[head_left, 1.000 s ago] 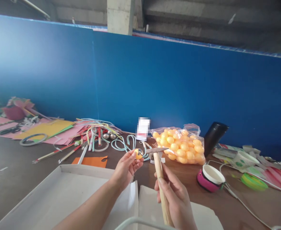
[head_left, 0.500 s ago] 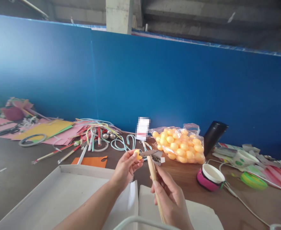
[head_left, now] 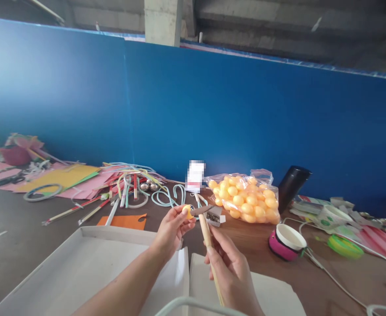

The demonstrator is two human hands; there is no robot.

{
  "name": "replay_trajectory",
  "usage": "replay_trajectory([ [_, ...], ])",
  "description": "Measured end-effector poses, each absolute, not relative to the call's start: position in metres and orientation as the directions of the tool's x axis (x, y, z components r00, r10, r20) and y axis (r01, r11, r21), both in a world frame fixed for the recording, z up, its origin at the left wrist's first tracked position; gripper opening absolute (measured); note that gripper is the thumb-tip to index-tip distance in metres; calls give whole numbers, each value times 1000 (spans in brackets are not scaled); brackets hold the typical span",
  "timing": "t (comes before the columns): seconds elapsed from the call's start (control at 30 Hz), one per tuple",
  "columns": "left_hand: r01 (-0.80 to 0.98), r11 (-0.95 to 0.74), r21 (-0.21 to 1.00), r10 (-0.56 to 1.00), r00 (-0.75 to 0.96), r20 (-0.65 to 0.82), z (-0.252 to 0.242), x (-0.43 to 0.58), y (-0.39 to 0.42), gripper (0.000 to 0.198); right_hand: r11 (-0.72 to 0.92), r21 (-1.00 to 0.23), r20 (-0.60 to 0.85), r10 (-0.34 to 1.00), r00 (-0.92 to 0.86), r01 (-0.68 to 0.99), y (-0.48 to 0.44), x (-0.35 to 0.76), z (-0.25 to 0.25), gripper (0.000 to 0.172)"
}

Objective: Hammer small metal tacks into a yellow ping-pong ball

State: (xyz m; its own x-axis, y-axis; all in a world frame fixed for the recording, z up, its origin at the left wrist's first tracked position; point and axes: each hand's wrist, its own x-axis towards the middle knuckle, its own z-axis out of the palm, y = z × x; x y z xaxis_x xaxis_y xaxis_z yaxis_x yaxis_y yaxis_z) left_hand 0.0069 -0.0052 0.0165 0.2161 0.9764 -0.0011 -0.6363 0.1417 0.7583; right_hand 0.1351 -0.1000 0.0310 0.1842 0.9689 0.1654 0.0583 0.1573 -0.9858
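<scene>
My left hand [head_left: 173, 230] pinches a small yellow ball [head_left: 189, 212] between thumb and fingertips, above the white box lid. A shiny dark spot shows on the ball's upper side; what it is, I cannot make out. In my right hand [head_left: 230, 265] is a hammer [head_left: 206, 230], its pale wooden handle wrapped by the fingers. The hammer's dark metal head points sideways, tapering to the right, and its left end is at or against the ball. Just behind the hammer head sits a small open white box [head_left: 216, 218] of tiny metal pieces.
A clear bag of orange balls [head_left: 245, 199] lies behind my right hand. A pink-and-white cup [head_left: 287, 243] and black cylinder [head_left: 293, 186] stand right. Tubes, silver balls [head_left: 148, 186] and coloured paper [head_left: 61, 177] spread left. A white box lid [head_left: 91, 272] lies in front.
The hammer and my right hand have shifted slightly left, with the head still beside the ball. My left hand keeps its pinch on the ball. The view has turned a little.
</scene>
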Motion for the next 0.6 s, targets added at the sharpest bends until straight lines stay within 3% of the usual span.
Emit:
replay_trajectory([
  [0.6, -597, 114, 794, 981, 191, 3, 15, 8, -4, 29, 154, -988, 158, 953, 258, 36, -100, 131, 37, 49],
])
